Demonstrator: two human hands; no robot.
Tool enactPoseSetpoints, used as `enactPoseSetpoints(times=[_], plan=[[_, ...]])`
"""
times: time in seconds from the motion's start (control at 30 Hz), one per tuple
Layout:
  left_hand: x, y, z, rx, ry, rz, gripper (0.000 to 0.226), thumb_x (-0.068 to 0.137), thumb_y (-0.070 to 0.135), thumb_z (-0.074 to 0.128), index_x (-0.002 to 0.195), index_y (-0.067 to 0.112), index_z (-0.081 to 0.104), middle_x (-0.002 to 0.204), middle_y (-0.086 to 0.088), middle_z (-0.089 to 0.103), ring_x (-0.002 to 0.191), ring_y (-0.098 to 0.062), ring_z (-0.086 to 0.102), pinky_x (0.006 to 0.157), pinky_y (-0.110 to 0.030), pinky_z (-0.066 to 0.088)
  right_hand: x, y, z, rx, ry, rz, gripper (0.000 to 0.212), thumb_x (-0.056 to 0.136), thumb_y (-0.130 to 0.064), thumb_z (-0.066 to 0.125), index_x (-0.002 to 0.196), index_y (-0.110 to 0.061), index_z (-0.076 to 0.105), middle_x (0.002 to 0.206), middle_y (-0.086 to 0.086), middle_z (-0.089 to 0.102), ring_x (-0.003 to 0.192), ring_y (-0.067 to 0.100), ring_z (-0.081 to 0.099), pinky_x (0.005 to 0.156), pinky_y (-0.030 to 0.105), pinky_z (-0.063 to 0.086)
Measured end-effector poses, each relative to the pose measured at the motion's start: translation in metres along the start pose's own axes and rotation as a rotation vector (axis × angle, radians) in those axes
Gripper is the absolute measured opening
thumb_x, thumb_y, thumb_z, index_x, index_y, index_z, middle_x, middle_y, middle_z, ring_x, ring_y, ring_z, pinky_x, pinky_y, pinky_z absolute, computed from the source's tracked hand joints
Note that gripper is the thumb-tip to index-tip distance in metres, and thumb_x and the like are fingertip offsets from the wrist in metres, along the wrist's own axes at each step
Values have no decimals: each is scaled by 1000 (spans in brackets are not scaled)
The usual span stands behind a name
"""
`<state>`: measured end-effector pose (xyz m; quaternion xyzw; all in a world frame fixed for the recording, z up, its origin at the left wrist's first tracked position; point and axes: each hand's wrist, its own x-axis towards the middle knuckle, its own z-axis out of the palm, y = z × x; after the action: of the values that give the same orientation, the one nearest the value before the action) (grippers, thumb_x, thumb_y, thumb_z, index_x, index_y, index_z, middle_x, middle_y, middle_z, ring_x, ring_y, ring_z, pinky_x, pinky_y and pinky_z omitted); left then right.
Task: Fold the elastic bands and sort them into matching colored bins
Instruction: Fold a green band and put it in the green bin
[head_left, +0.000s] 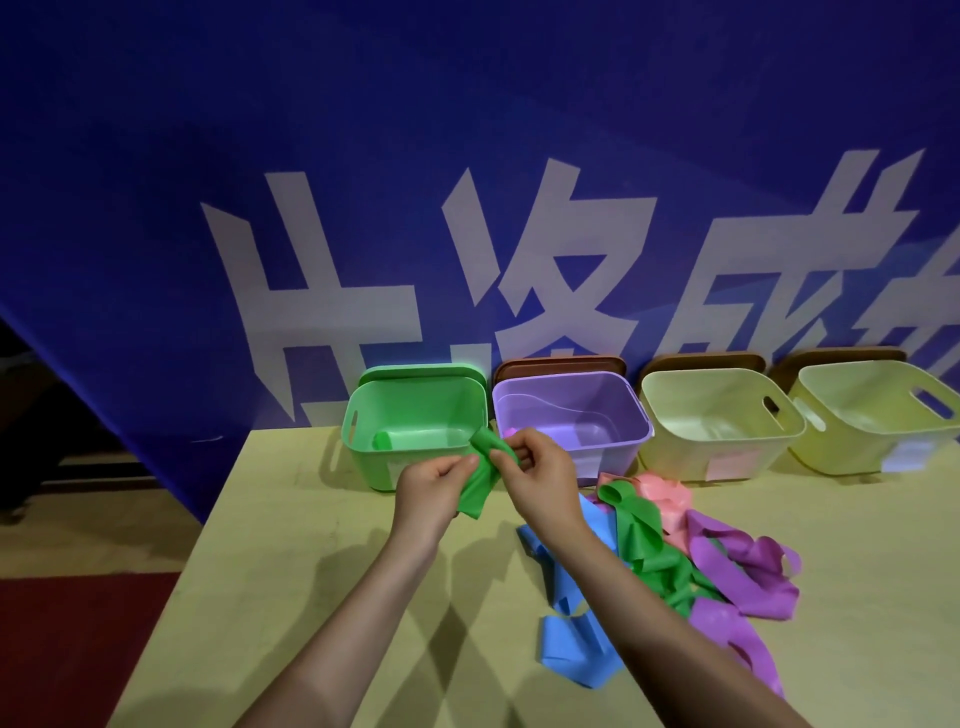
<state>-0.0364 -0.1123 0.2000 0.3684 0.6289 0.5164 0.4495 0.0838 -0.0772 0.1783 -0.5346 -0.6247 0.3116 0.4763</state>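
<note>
A flat green elastic band (480, 480) is held in the air just in front of the green plastic bin (415, 423), over the pale yellow worktop (291, 530); its long axis runs from a bunched upper end near the bin's front right corner down and slightly left to a loose lower end that hangs free. The left hand (434, 491) has its fingers curled round the band's lower half; the right hand (537, 478) pinches the upper end between thumb and fingers; both hands are closed on the band, neither resting on the worktop. Inside the green plastic bin lies a small rolled green band (382, 440), near its left front wall. To the right of that bin stand, in a row, a lilac plastic bin (571, 415), a cream plastic bin (722, 421) and a pale yellow plastic bin (878, 415). Right of and nearer than the green bin, a loose heap of bands lies on the worktop: blue bands (569, 639), green bands (644, 540), a pink band (667, 499) and purple bands (743, 571). Behind the bins hangs a blue banner with large white characters (519, 260).
</note>
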Motion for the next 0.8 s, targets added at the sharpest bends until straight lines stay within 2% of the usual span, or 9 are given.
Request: enactPoseSetpoints(times=[0.07,0.13,0.2,0.3,0.47,0.53,0.63,0.73,0.8], plan=[[-3,4,-1,21,14,36,18,88,14,66,70,15,70,53,5,56,58,-14,44,53,-27,34,4,-2,1,50,-3,56,16,83,-12,69,73,-15,57,67,-1,55,58,10,47,58,23,39],[-5,5,-5,36,22,46,16,88,15,66,72,13,70,56,2,54,59,-16,43,53,-28,32,4,-5,3,67,-20,41,13,83,-11,68,74,-13,58,66,-1,55,59,11,47,58,25,42],[-7,3,-10,-29,45,0,19,89,16,65,70,14,68,65,-8,51,62,-19,41,52,-27,30,-1,-7,5,-34,-23,-142,11,82,-11,67,76,-12,58,69,-2,53,63,10,45,60,20,38],[-10,1,-18,-167,85,-91,24,87,23,68,67,11,65,61,-6,49,54,-17,40,47,-23,28,-7,-8,9,-220,-82,-461,5,81,-10,65,84,-7,62,76,4,54,71,13,45,62,21,33],[-17,3,-21,-317,138,-131,17,87,20,68,76,8,68,54,1,50,47,-11,40,39,-18,27,1,-11,3,-245,-247,-585,22,88,-18,61,106,-9,71,86,5,61,82,13,51,72,20,39],[-17,4,-21,-343,129,-128,13,89,17,65,80,9,69,56,1,54,51,-11,42,42,-19,28,1,-11,-2,-143,-347,-499,29,94,-24,54,115,-12,70,94,4,63,89,10,54,79,19,42],[-16,5,-20,-355,78,-101,14,92,14,61,81,10,69,59,0,55,52,-11,43,44,-19,28,-4,-16,-5,122,-405,-169,28,97,-21,54,121,-17,65,98,3,64,85,6,61,81,24,52],[-14,5,-18,-308,22,-64,16,94,12,56,84,11,69,68,-4,58,57,-12,46,52,-22,33,-7,-22,-4,341,-400,186,34,96,-10,55,129,-10,55,80,2,63,62,3,62,72,20,53],[-11,2,-17,-264,-33,-32,18,96,9,53,86,9,68,63,2,57,55,-9,43,49,-17,34,-6,-20,-3,376,-409,289,30,95,-7,54,125,-5,59,64,-5,61,55,2,57,70,22,51]])
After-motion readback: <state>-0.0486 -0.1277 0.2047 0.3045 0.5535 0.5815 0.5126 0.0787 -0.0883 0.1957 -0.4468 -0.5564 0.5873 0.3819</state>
